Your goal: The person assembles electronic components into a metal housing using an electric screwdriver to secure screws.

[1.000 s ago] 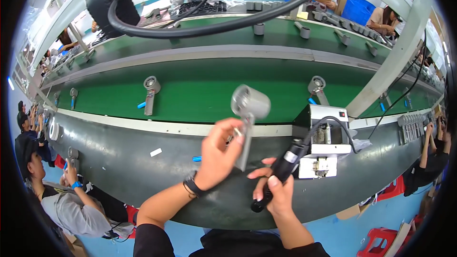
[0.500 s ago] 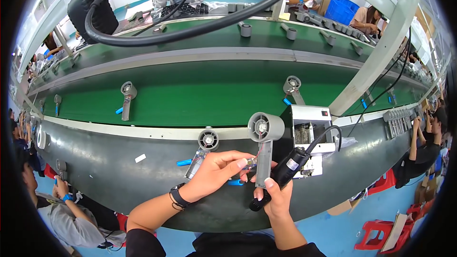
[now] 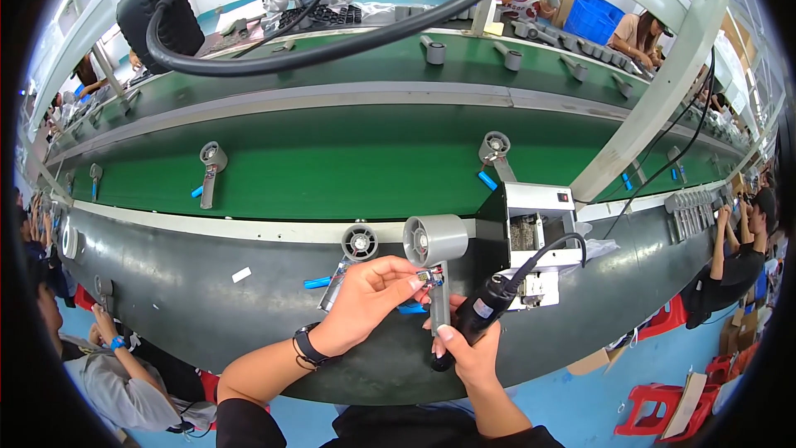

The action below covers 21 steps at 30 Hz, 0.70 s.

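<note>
My left hand (image 3: 373,299), wearing a dark wristband, pinches a small circuit board (image 3: 430,277) between thumb and fingers. The board sits against the open handle of a grey handheld fan (image 3: 446,238), whose round head points up. Around the lower end of that handle, my right hand (image 3: 471,357) is closed. The same hand also holds a black electric screwdriver (image 3: 481,313), tilted, with its cable at the top. A blue cylindrical battery (image 3: 412,308) shows partly behind my left fingers. Beside my left hand, a second open fan (image 3: 360,241) lies on the dark worktable (image 3: 207,282) with another blue battery (image 3: 317,283).
A black-and-white benchtop machine (image 3: 541,197) stands right of the fan, by a slanted white post (image 3: 643,112). Beyond the table, a green conveyor (image 3: 348,174) carries open fans (image 3: 213,158). A thick black cable (image 3: 332,54) arches overhead. Co-workers sit at both sides and opposite.
The held fan and screwdriver have shifted left and lower, and the fan head has turned more sideways. My left hand still pinches the board. Fans on the near conveyor have moved left.
</note>
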### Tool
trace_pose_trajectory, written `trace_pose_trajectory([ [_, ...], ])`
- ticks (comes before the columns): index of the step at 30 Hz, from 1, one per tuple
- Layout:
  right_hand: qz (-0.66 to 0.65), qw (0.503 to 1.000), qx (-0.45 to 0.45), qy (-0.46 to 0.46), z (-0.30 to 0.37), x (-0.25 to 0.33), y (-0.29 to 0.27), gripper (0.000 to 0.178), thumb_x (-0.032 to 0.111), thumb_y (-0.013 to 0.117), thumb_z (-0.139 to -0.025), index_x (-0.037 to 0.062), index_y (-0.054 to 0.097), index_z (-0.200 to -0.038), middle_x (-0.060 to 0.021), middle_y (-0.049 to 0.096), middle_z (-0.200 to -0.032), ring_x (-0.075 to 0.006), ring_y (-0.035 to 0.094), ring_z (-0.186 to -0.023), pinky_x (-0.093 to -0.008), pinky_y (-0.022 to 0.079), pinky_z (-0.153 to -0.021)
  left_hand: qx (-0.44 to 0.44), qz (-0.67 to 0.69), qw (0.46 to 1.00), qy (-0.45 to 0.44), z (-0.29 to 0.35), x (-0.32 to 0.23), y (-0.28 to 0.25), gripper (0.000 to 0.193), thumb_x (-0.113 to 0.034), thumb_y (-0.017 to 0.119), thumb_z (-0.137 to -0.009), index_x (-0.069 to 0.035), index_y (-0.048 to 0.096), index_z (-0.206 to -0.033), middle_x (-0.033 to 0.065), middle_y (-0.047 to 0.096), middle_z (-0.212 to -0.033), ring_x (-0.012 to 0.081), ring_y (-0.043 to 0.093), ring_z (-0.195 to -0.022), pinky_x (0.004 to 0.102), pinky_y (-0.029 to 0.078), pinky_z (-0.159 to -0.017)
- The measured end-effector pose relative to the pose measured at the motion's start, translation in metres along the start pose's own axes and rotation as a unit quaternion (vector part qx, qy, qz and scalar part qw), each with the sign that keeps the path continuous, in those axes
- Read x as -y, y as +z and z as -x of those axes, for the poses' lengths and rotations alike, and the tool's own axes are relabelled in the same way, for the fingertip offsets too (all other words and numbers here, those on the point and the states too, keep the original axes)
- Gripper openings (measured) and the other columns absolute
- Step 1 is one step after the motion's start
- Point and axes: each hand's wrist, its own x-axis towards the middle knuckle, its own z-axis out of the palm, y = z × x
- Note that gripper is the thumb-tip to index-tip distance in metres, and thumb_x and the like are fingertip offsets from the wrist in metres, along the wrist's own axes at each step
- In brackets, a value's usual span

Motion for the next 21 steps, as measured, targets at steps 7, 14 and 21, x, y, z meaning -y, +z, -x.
trace_pose_trajectory([
  [7,0.027,1.0,0.004,0.012,0.0,0.001,-0.005,0.049,0.007,0.069,-0.084,-0.013,0.05,-0.125,-0.0219,0.067,-0.09,-0.0145,0.059,-0.057,-0.0281,0.051,-0.055,-0.013,-0.048,0.998,-0.026,-0.002,-0.007,0.002,0.019,-0.006,0.059,-0.098,0.007,0.063,-0.112,0.0094,0.07,-0.1,0.0137,0.067,-0.091,0.0283,0.056,-0.085],
  [14,0.029,1.0,0.002,-0.001,-0.002,0.0,-0.005,0.05,0.007,0.07,-0.083,-0.0136,0.051,-0.124,-0.0201,0.067,-0.087,-0.0135,0.058,-0.057,-0.0272,0.05,-0.055,-0.02,-0.037,0.999,-0.021,-0.004,0.0,0.004,0.016,-0.007,0.06,-0.098,0.004,0.06,-0.11,0.0092,0.069,-0.103,0.0128,0.067,-0.093,0.0284,0.056,-0.085],
  [21,-0.003,0.998,0.05,0.033,-0.007,0.004,-0.01,0.051,0.019,0.073,-0.082,-0.0135,0.054,-0.116,-0.0189,0.067,-0.084,-0.013,0.057,-0.053,-0.0265,0.048,-0.052,0.047,-0.005,0.995,-0.084,-0.011,-0.003,0.007,0.028,-0.015,0.059,-0.099,0.0,0.059,-0.123,0.0031,0.063,-0.103,0.0093,0.057,-0.082,0.028,0.05,-0.073],
])
